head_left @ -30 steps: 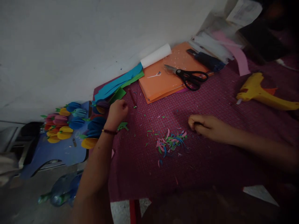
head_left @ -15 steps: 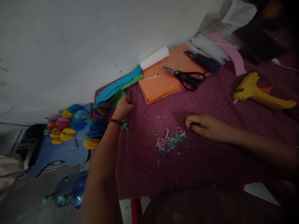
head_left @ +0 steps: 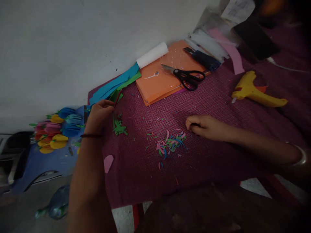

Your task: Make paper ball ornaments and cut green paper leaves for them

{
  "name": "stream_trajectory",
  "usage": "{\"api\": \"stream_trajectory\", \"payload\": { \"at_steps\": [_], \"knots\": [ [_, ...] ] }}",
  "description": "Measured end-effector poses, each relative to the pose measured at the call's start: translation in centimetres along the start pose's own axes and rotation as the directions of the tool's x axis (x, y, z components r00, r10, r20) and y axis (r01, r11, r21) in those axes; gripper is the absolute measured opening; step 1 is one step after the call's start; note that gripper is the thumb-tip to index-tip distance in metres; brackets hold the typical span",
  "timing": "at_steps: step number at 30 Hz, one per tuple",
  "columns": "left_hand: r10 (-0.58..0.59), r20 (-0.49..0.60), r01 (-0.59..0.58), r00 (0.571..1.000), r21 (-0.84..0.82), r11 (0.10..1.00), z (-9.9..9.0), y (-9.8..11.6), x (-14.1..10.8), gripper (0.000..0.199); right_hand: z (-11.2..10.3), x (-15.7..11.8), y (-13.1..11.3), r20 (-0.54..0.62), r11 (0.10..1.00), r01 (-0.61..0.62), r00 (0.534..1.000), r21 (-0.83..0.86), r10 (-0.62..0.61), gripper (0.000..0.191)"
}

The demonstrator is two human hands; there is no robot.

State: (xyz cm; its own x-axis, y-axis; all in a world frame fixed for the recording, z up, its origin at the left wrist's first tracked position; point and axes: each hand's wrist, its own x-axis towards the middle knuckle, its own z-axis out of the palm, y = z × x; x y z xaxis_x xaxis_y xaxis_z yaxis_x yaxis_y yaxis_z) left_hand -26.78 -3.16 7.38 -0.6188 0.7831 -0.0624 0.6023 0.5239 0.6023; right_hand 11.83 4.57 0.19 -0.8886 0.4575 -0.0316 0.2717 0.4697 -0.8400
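My left hand (head_left: 100, 111) is at the table's left side, with thumb and fingers pinched on a slim dark red pencil (head_left: 118, 97). Just beyond the fingertips lies green foam or paper (head_left: 114, 96), partly behind the pencil. A small heap of green cut-outs (head_left: 119, 127) sits to the right of that wrist. My right hand (head_left: 205, 126) rests on the cloth with curled fingers; whatever is inside them, if anything, is hidden. Left of it are thin pink, green and blue scraps (head_left: 171, 142). A pink piece (head_left: 108, 163) lies by my left forearm.
Black-handled scissors (head_left: 187, 77) and a blue utility knife (head_left: 202, 59) lie on orange sheets (head_left: 155, 87). A white roll (head_left: 152, 55) and blue strips (head_left: 114, 84) line the wall. A yellow glue gun (head_left: 257, 92) is at right. Colourful layered fruit shapes (head_left: 59, 140) cover a blue surface.
My left hand has drawn back leftwards from the green sheet and now pinches the pencil. More green cut-outs and the pink piece are uncovered. My right hand keeps its curl; the view has shifted.
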Motion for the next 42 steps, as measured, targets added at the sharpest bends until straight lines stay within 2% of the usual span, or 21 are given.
{"api": "stream_trajectory", "payload": {
  "at_steps": [3, 6, 8, 10, 14, 17, 20, 23, 25, 28, 30, 32, 34, 36, 38, 39, 40, 42],
  "knots": [
    [0.111, -0.036, -0.111, 0.993, 0.006, 0.994, 2.8, 0.8, -0.1, 0.03, 0.0, 0.0, 0.0, -0.004, 1.0, 0.009, 1.0, 0.016, -0.009, 0.011],
    [0.208, -0.097, -0.189, 0.973, 0.176, 0.966, 6.0, 1.5, 0.0, 0.022, 0.0, -0.1, -0.1, 0.0, 1.0, 0.006, 1.0, 0.023, -0.006, 0.011],
    [0.249, -0.107, -0.213, 0.963, 0.27, 0.939, 7.0, 1.6, 0.1, 0.021, 0.0, -0.1, -0.2, 0.017, 0.999, 0.001, 1.0, 0.041, -0.002, 0.01],
    [0.264, -0.135, -0.204, 0.955, 0.344, 0.916, 6.6, 1.5, 0.5, 0.025, 0.0, -0.1, -0.3, 0.033, 0.999, 0.001, 0.999, 0.052, -0.003, 0.008],
    [0.337, -0.229, -0.157, 0.913, 0.564, 0.811, 3.9, 0.6, 2.3, 0.026, -0.1, -0.1, -0.3, 0.038, 0.999, 0.025, 0.999, 0.046, -0.027, 0.006],
    [0.371, -0.182, -0.142, 0.911, 0.706, 0.694, 2.6, 0.0, 4.2, 0.03, -0.1, -0.1, -0.3, 0.043, 0.999, 0.032, 0.999, 0.025, -0.033, 0.008],
    [0.355, -0.161, -0.131, 0.921, 0.729, 0.671, 2.0, 0.2, 5.5, 0.018, 0.0, -0.1, -0.2, 0.045, 0.999, 0.036, 0.998, 0.021, -0.037, 0.01],
    [0.351, -0.273, -0.133, 0.896, 0.589, 0.797, 1.6, 1.8, 4.1, 0.009, 0.0, -0.3, -0.4, -0.002, 0.993, 0.015, 1.0, 0.116, -0.015, 0.01],
    [0.341, -0.315, -0.215, 0.886, 0.374, 0.902, 1.8, 3.5, 1.1, 0.006, -0.1, -0.4, -0.8, -0.07, 0.965, -0.029, 0.996, 0.262, 0.049, 0.012],
    [0.398, -0.196, -0.398, 0.896, 0.041, 0.916, 3.2, 5.8, -5.4, 0.006, -0.5, -0.5, -1.6, -0.219, 0.914, -0.024, 0.968, 0.405, 0.123, 0.017],
    [0.43, -0.11, -0.442, 0.896, -0.128, 0.888, 4.6, 7.0, -9.5, 0.008, -0.9, -0.6, -2.3, -0.306, 0.924, 0.023, 0.947, 0.382, 0.103, 0.018],
    [0.442, -0.047, -0.439, 0.896, -0.253, 0.862, 5.9, 7.7, -12.3, 0.009, -1.3, -0.6, -3.2, -0.332, 0.938, 0.051, 0.941, 0.344, 0.071, 0.021],
    [0.443, 0.02, -0.406, 0.896, -0.365, 0.838, 6.8, 8.2, -13.8, 0.009, -1.5, -0.5, -4.0, -0.314, 0.935, 0.089, 0.949, 0.342, 0.024, 0.028],
    [0.446, 0.059, -0.38, 0.893, -0.431, 0.819, 7.5, 8.6, -14.3, 0.012, -1.4, -0.2, -4.9, -0.265, 0.92, 0.149, 0.963, 0.362, -0.052, 0.045],
    [0.451, 0.056, -0.381, 0.891, -0.451, 0.807, 7.8, 8.8, -14.4, 0.015, -1.2, 0.4, -5.6, -0.218, 0.908, 0.182, 0.97, 0.377, -0.104, 0.063],
    [0.453, 0.047, -0.386, 0.89, -0.452, 0.805, 7.8, 8.9, -14.4, 0.016, -1.0, 0.8, -5.9, -0.21, 0.907, 0.184, 0.972, 0.38, -0.109, 0.065],
    [0.454, 0.044, -0.387, 0.89, -0.452, 0.804, 7.9, 8.9, -14.4, 0.017, -0.9, 1.2, -6.2, -0.211, 0.905, 0.177, 0.972, 0.387, -0.1, 0.062],
    [0.443, 0.07, -0.36, 0.894, -0.479, 0.801, 7.8, 8.8, -14.5, 0.016, -0.7, 2.3, -6.7, -0.204, 0.887, 0.147, 0.977, 0.437, -0.061, 0.042]
  ]
}}
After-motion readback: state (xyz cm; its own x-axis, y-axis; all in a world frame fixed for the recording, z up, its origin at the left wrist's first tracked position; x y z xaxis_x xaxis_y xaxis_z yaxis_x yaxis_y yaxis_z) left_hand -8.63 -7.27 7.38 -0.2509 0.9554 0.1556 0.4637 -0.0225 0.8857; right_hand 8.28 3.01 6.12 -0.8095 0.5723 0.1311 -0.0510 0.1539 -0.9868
